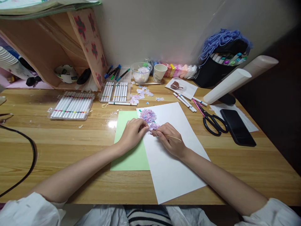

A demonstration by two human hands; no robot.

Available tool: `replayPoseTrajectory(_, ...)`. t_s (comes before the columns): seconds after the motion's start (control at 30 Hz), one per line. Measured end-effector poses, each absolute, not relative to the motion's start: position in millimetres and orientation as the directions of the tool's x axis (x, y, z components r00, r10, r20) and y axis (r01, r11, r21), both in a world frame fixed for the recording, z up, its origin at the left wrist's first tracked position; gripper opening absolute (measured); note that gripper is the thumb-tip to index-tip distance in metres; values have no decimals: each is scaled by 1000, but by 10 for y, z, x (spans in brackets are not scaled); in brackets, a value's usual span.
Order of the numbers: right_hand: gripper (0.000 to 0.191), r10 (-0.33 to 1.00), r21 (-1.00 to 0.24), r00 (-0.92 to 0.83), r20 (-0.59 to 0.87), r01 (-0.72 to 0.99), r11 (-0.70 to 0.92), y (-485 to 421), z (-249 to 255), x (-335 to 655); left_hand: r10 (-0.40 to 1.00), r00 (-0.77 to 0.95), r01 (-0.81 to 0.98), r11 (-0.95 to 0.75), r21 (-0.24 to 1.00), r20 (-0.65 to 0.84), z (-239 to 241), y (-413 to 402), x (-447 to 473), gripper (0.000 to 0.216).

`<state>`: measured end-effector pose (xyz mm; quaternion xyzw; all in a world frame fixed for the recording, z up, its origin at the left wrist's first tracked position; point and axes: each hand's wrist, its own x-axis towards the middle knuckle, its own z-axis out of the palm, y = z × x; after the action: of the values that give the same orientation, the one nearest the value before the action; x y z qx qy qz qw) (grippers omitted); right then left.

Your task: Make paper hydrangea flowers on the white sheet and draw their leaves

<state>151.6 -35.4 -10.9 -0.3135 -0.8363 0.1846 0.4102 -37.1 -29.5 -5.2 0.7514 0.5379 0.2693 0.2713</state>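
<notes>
Pinning scraps [154, 126] with pinched left hand [133, 133], gripping a stick [175, 137] in right hand [170, 141]. Press gently, keep stick tip right between both hands.

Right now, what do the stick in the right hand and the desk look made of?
The stick looks like wood or bamboo: thin, pale tan, matte. The desk looks like wood or laminate, glossy: grain lines, lamp glare.

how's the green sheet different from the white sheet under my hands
The white sheet is larger and skewed; the green sheet lies square to the edge of the desk. White overlaps green's right side. White bears pink paper bits; green has none. Both lie flat.
</notes>
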Motion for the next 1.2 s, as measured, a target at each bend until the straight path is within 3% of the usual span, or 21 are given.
replayPoseTrajectory(0.3, 21, 707, -571, -421, 568, 417, 707, -363, -129, 1501, 952, 275, 680, -289, 674, 130, -90, -302, -382, 15)
replayPoseTrajectory(0.5, 27, 835, -714, -319, 449, 434, 550, -346, -130, 1479, 952, 268, 683, -294, 669, 145, -102, -309, -382, 14)
replayPoseTrajectory(0.63, 27, 949, -927, -204, 239, 243, 286, -340, -163, 1466, 953, 268, 686, -290, 667, 139, -104, -306, -379, 15)
replayPoseTrajectory(0.73, 27, 969, -981, -194, 152, 88, 171, -356, -185, 1471, 954, 269, 690, -288, 664, 134, -100, -305, -378, 15)
replayPoseTrajectory(0.93, 27, 923, -901, -254, 289, 254, 352, -375, -181, 1498, 951, 272, 693, -298, 656, 145, -94, -307, -378, 15)
replayPoseTrajectory(1.2, 27, 924, -878, -207, 322, 301, 373, -367, -208, 1547, 951, 273, 691, -296, 660, 141, -116, -304, -384, 14)
